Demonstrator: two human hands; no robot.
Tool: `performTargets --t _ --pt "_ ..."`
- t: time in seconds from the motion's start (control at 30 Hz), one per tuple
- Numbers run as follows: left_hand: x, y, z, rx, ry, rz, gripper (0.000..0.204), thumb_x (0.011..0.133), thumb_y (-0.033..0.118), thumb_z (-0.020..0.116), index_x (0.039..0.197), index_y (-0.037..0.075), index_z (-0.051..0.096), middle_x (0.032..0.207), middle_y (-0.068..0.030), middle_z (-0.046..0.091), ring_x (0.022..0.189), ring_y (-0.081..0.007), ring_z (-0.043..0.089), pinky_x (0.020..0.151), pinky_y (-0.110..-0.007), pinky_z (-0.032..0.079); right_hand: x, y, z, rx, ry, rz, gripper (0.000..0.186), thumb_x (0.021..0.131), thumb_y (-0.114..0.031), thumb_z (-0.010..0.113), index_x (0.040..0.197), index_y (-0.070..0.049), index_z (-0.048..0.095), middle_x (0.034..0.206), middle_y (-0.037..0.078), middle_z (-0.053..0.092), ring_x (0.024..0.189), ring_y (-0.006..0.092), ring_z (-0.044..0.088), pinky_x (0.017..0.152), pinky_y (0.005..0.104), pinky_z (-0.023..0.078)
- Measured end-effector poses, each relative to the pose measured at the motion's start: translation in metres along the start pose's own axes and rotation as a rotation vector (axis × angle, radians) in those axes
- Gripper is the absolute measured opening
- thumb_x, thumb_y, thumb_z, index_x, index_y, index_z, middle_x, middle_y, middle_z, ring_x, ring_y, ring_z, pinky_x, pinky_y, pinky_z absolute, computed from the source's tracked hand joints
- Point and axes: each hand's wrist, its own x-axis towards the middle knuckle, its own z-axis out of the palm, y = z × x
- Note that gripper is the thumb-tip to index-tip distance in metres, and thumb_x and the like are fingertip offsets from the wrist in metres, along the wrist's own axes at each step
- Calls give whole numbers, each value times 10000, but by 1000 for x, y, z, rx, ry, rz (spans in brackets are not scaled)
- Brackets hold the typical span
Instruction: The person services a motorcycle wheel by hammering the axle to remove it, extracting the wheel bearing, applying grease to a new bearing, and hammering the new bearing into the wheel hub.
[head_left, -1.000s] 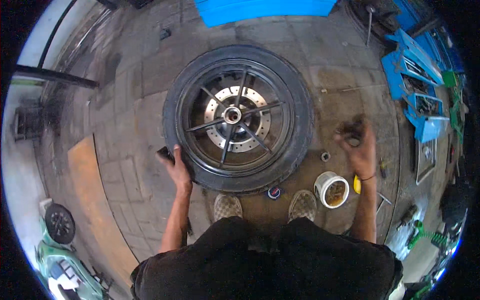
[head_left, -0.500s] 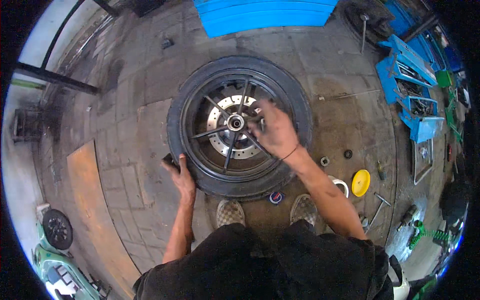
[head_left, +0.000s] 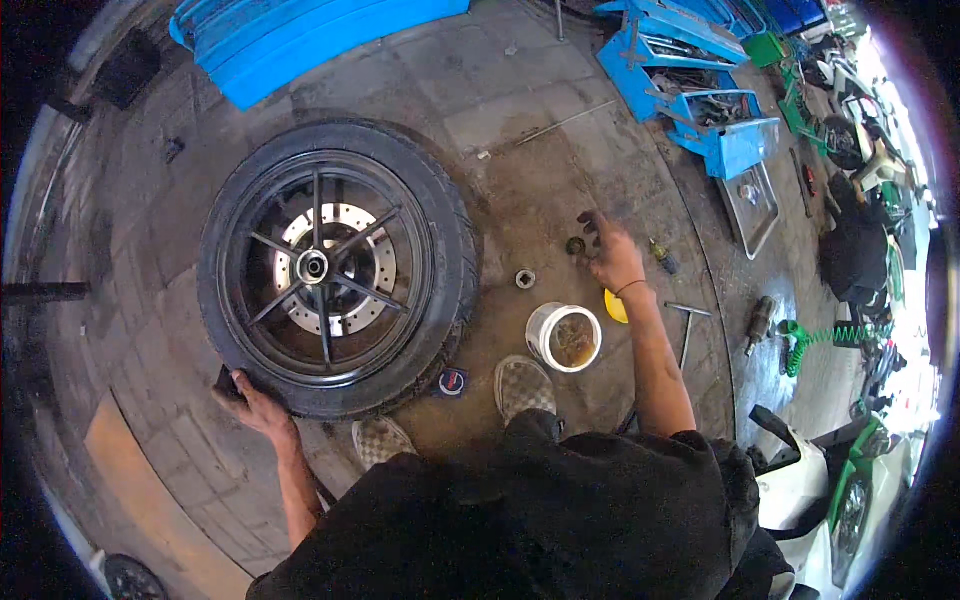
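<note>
A motorcycle wheel (head_left: 452,235) with a black tyre, dark spokes and a drilled silver brake disc (head_left: 292,232) lies flat on the floor to my left. My left hand (head_left: 262,408) is at the tyre's near left edge, fingers closed round a small dark thing (head_left: 228,383) that I cannot make out. On the right, my right hand (head_left: 614,257) is low over the floor, its darkened fingers apart and curved beside a small black ring (head_left: 576,246). A metal ring-shaped part (head_left: 525,279) lies nearer the wheel. The hub (head_left: 313,266) faces up.
A white tub (head_left: 541,334) of brownish stuff stands before my right shoe, near a partly hidden yellow lid (head_left: 616,307). A T-handle wrench (head_left: 688,325) and a screwdriver-like tool (head_left: 664,256) lie further right. Beyond are a blue toolbox (head_left: 735,150) and a metal tray (head_left: 752,220).
My right hand has left the wheel's hub and moved right to the black ring. My left hand stays at the tyre's edge. The view has swung right, showing the tub fully.
</note>
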Motion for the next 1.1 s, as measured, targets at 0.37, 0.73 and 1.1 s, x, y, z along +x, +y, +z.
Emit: performTargets --t 0.37,0.73,1.1 --pt "4 -11 -8 70 72 -13 801 974 370 617 1488 -123 250 1471 -262 415 1312 -341 438 1137 -400 311 25 -44 -13 547 -109 99 602 668 -108 781 1230 -119 566 1036 119 700 988 348 664 835 447 536" --pt "5 -22 -6 165 155 79 740 973 364 627 1453 -112 326 1374 -253 508 1213 -320 494 1073 -403 361 13 -45 -5 170 -34 -82 686 653 -86 735 1313 -125 552 1145 199 650 1105 401 602 976 447 488" --pt "-7 24 4 277 12 566 322 995 263 568 917 -36 655 1046 -203 591 996 -360 496 938 -533 370 -9 -81 -60 310 -133 69 351 738 -120 720 1081 -68 664 870 197 694 837 370 686 739 434 541"
